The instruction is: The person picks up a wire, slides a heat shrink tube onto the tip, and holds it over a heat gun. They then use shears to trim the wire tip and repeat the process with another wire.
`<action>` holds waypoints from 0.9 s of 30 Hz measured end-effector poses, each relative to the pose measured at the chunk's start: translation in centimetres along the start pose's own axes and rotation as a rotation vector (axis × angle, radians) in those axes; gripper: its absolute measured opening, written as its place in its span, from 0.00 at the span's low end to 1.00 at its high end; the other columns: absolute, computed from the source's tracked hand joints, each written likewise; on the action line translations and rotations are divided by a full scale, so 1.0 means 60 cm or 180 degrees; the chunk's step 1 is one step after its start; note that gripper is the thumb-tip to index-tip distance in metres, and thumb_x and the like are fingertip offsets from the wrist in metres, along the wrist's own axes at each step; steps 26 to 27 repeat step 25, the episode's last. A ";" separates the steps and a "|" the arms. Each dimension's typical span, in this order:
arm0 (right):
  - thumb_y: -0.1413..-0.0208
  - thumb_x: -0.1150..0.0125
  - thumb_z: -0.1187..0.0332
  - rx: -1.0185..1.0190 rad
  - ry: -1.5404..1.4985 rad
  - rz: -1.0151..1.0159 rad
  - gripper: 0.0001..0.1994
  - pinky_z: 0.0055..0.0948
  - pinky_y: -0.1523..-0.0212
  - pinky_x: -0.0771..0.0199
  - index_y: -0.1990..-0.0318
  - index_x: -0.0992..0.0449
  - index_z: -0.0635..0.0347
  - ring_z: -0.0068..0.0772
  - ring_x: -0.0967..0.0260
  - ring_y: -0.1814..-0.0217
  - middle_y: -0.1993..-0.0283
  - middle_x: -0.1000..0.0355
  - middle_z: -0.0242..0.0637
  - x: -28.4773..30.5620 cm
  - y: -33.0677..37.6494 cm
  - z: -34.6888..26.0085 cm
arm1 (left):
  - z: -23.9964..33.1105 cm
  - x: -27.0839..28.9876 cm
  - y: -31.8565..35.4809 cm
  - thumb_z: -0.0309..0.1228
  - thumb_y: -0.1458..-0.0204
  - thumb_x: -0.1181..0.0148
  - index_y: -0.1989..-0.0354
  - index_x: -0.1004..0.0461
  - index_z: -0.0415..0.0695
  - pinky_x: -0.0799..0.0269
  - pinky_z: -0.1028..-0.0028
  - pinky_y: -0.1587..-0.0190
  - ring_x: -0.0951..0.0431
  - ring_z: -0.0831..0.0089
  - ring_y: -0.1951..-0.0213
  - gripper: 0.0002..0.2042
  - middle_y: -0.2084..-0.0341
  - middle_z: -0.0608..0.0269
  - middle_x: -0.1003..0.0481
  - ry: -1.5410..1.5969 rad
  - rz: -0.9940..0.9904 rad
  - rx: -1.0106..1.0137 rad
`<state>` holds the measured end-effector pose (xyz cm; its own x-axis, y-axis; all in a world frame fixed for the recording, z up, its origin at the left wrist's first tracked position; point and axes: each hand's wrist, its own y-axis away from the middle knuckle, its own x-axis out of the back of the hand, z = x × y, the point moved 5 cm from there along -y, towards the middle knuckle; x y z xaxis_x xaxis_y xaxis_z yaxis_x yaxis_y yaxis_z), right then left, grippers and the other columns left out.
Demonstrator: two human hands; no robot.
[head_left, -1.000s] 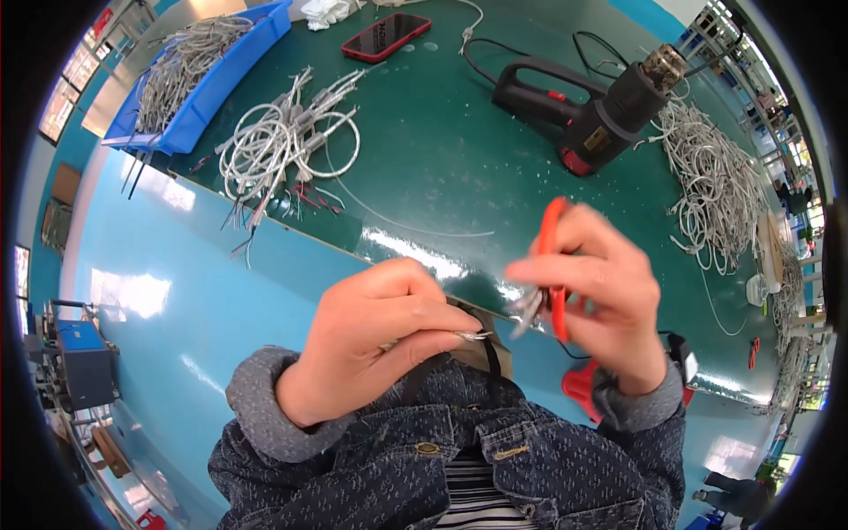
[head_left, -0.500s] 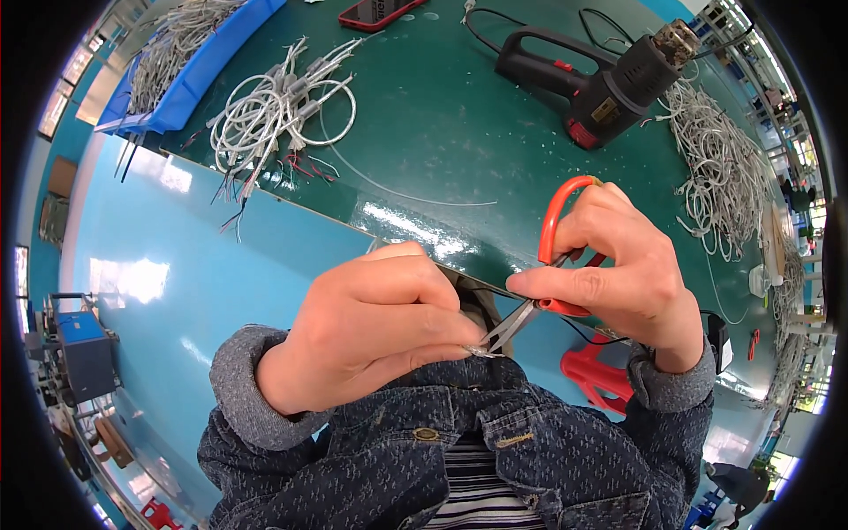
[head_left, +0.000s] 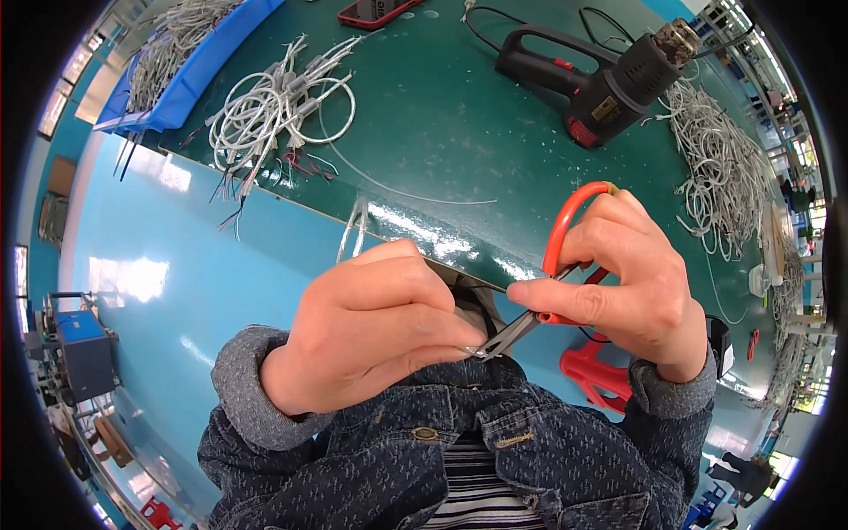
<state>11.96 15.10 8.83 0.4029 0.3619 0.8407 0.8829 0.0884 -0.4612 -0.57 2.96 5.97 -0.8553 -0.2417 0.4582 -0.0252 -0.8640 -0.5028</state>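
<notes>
My left hand [head_left: 371, 318] is closed in a pinch on the end of a silvery-white cable [head_left: 473, 352], whose short tip shows past the fingertips. A loop of white cable rises behind that hand by the table edge; whether it is the same cable is hidden. My right hand [head_left: 629, 287] holds red-handled scissors [head_left: 512, 334], fingers through the upper handle and thumb on the lower part. The blades point down to the left and meet the cable tip, slightly apart.
On the green table [head_left: 442, 115] lie a cable bundle [head_left: 283, 97], a black heat gun [head_left: 609, 102], a phone [head_left: 375, 12] and a large cable pile [head_left: 717, 168]. A blue bin [head_left: 199, 75] holds more cables. A red stool [head_left: 594, 375] stands below the table edge.
The scissor blades have drawn closer together at the cable tip, and the handles have tilted slightly. A white cable loop has come into view behind my left hand.
</notes>
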 end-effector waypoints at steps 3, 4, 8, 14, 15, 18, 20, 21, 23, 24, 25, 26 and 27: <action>0.70 0.37 0.68 -0.0027 0.0068 -0.0013 0.16 0.28 0.73 0.42 0.65 0.18 0.49 0.29 0.39 0.74 0.76 0.36 0.28 0.001 -0.001 -0.004 | 0.000 0.000 0.000 0.25 0.63 0.34 0.71 0.23 0.41 0.39 0.72 0.74 0.33 0.68 0.76 0.09 0.76 0.64 0.32 0.0000 0.0020 -0.0021; 0.70 0.37 0.68 -0.0038 0.0111 -0.0034 0.17 0.28 0.74 0.42 0.65 0.18 0.50 0.29 0.39 0.74 0.76 0.36 0.28 0.001 -0.001 -0.004 | -0.001 0.000 0.001 0.25 0.63 0.34 0.71 0.23 0.41 0.39 0.72 0.74 0.33 0.68 0.76 0.09 0.76 0.64 0.31 0.0004 0.0030 -0.0018; 0.71 0.37 0.68 -0.0035 0.0134 -0.0023 0.18 0.28 0.75 0.42 0.65 0.19 0.51 0.29 0.40 0.75 0.76 0.37 0.29 -0.005 0.000 -0.006 | -0.009 -0.005 0.007 0.29 0.64 0.31 0.72 0.22 0.43 0.39 0.73 0.74 0.33 0.71 0.75 0.09 0.77 0.68 0.31 0.0019 0.0101 0.0110; 0.71 0.38 0.68 0.0053 0.0062 0.0155 0.19 0.28 0.75 0.42 0.64 0.19 0.52 0.29 0.41 0.76 0.77 0.38 0.28 -0.011 -0.003 -0.010 | -0.016 -0.007 0.015 0.30 0.64 0.30 0.74 0.22 0.43 0.39 0.74 0.73 0.33 0.73 0.75 0.09 0.77 0.69 0.31 0.0224 0.0259 0.0305; 0.71 0.38 0.68 0.0071 0.0019 0.0156 0.19 0.27 0.76 0.42 0.64 0.19 0.53 0.29 0.41 0.76 0.77 0.38 0.28 -0.013 -0.002 -0.010 | -0.017 -0.007 0.017 0.30 0.64 0.30 0.74 0.22 0.43 0.39 0.74 0.73 0.33 0.73 0.75 0.08 0.77 0.69 0.31 0.0301 0.0303 0.0311; 0.71 0.38 0.68 0.0125 -0.0083 0.0171 0.19 0.27 0.76 0.42 0.64 0.19 0.54 0.29 0.42 0.76 0.78 0.38 0.28 -0.019 0.000 -0.011 | -0.021 -0.005 0.021 0.30 0.63 0.30 0.75 0.22 0.42 0.39 0.74 0.73 0.33 0.73 0.74 0.08 0.77 0.68 0.31 0.0430 0.0395 0.0337; 0.71 0.39 0.68 0.0135 -0.0096 0.0225 0.18 0.27 0.76 0.42 0.64 0.20 0.54 0.29 0.42 0.77 0.78 0.39 0.28 -0.019 0.003 -0.015 | -0.022 -0.004 0.020 0.30 0.61 0.31 0.75 0.22 0.42 0.39 0.74 0.72 0.33 0.73 0.74 0.08 0.77 0.67 0.31 0.0661 0.0411 0.0302; 0.71 0.39 0.68 0.0138 -0.0099 0.0244 0.18 0.27 0.76 0.42 0.64 0.20 0.54 0.29 0.42 0.77 0.78 0.39 0.28 -0.019 0.004 -0.016 | -0.022 -0.003 0.020 0.30 0.61 0.31 0.75 0.22 0.42 0.39 0.74 0.72 0.33 0.72 0.74 0.07 0.76 0.67 0.31 0.0777 0.0418 0.0285; 0.71 0.39 0.68 0.0136 -0.0096 0.0250 0.19 0.28 0.76 0.42 0.64 0.20 0.54 0.29 0.42 0.77 0.79 0.39 0.28 -0.020 0.005 -0.017 | -0.026 -0.004 0.019 0.30 0.60 0.32 0.74 0.22 0.42 0.39 0.74 0.72 0.33 0.72 0.74 0.07 0.76 0.67 0.31 0.0854 0.0419 0.0261; 0.71 0.39 0.68 0.0126 -0.0088 0.0238 0.19 0.28 0.76 0.42 0.64 0.20 0.53 0.29 0.42 0.77 0.79 0.39 0.28 -0.021 0.006 -0.017 | -0.028 -0.004 0.020 0.31 0.60 0.32 0.74 0.22 0.42 0.38 0.73 0.72 0.33 0.72 0.74 0.07 0.76 0.67 0.31 0.0941 0.0422 0.0237; 0.71 0.39 0.68 0.0119 -0.0082 0.0222 0.19 0.28 0.76 0.42 0.63 0.20 0.53 0.29 0.42 0.77 0.79 0.39 0.28 -0.022 0.008 -0.017 | -0.029 -0.006 0.020 0.31 0.59 0.32 0.73 0.22 0.42 0.38 0.73 0.72 0.33 0.72 0.74 0.07 0.76 0.67 0.31 0.1029 0.0430 0.0215; 0.71 0.39 0.68 0.0119 -0.0082 0.0222 0.19 0.28 0.76 0.42 0.63 0.20 0.53 0.29 0.42 0.77 0.79 0.39 0.28 -0.022 0.008 -0.017 | -0.029 -0.006 0.020 0.31 0.59 0.32 0.73 0.22 0.42 0.38 0.73 0.72 0.33 0.72 0.74 0.07 0.76 0.67 0.31 0.1029 0.0430 0.0215; 0.71 0.39 0.68 0.0119 -0.0082 0.0222 0.19 0.28 0.76 0.42 0.63 0.20 0.53 0.29 0.42 0.77 0.79 0.39 0.28 -0.022 0.008 -0.017 | -0.029 -0.006 0.020 0.31 0.59 0.32 0.73 0.22 0.42 0.38 0.73 0.72 0.33 0.72 0.74 0.07 0.76 0.67 0.31 0.1029 0.0430 0.0215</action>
